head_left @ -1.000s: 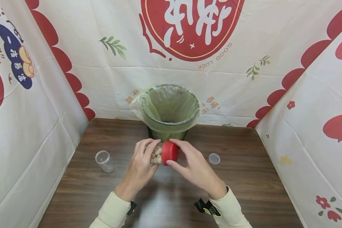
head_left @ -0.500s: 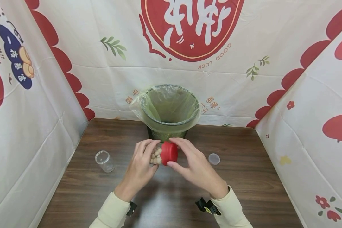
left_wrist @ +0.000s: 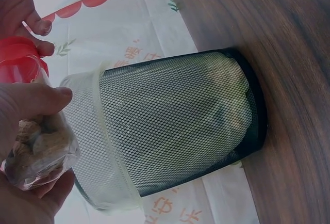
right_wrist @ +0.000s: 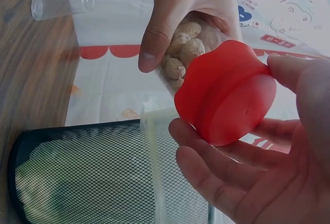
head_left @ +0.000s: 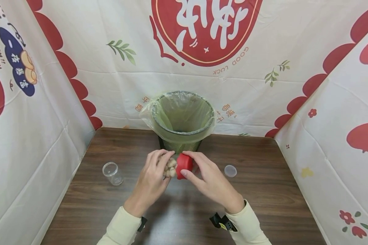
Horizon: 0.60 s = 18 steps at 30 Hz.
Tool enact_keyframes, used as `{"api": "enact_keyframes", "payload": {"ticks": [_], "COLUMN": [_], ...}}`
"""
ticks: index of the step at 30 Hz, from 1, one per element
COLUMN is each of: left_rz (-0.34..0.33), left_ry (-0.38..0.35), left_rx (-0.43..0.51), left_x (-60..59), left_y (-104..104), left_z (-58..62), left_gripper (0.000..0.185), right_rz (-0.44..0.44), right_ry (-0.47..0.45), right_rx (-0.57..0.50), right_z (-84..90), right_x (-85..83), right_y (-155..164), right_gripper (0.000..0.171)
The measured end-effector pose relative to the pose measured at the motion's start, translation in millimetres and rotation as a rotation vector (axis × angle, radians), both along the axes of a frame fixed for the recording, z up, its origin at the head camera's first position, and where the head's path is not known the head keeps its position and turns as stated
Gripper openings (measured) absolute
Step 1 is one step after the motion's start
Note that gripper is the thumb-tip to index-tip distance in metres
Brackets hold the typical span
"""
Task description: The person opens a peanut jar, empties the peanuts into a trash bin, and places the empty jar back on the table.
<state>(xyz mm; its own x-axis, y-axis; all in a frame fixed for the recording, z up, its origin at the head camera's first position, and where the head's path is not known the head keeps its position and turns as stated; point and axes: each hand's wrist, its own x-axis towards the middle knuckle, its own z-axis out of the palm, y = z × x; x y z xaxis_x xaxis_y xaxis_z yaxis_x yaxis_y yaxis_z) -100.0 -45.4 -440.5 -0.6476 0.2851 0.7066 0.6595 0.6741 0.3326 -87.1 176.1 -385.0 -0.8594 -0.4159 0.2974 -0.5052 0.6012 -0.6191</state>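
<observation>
My left hand [head_left: 154, 172] grips a clear jar of pale shelled nuts [head_left: 170, 167], held on its side above the table just in front of the bin. My right hand [head_left: 209, 181] pinches the red lid [head_left: 184, 165] at the jar's mouth with thumb and fingers. The right wrist view shows the red lid [right_wrist: 227, 92] tilted against the jar of nuts [right_wrist: 183, 46]. In the left wrist view my thumb lies across the jar of nuts [left_wrist: 38, 149], and the red lid [left_wrist: 20, 61] is at its top. I cannot tell whether the lid is seated.
A black mesh bin [head_left: 184, 132] lined with a green bag stands at the back middle of the brown table [head_left: 263, 204]. An empty clear jar [head_left: 112, 173] stands to the left, and a small clear lid [head_left: 230, 170] lies to the right. Printed cloth walls close in three sides.
My right hand has turned on the red lid, which now shows more edge-on and slightly lower. The left hand and the jar have barely moved.
</observation>
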Motion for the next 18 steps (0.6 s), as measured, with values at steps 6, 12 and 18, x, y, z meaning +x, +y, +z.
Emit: {"api": "enact_keyframes", "payload": {"ticks": [6,12,18], "left_rz": [0.004,0.04,0.052], "left_ry": [-0.044,-0.148,-0.245], "left_rx": [0.041,0.12,0.191], "left_x": [-0.5,-0.5,-2.5], "left_y": [0,-5,-10], "left_z": [-0.1,1.7,2.8], "left_gripper": [0.071,0.077,0.081], "right_rz": [0.021,0.015,-0.007], "right_ry": [0.103,0.157,0.17], "right_rx": [0.037,0.032,0.042], "right_z": [1.2,6.4,9.9], "right_x": [-0.4,-0.8,-3.8], "right_y": [1,7,18], "right_gripper": [0.06,0.061,0.064]}}
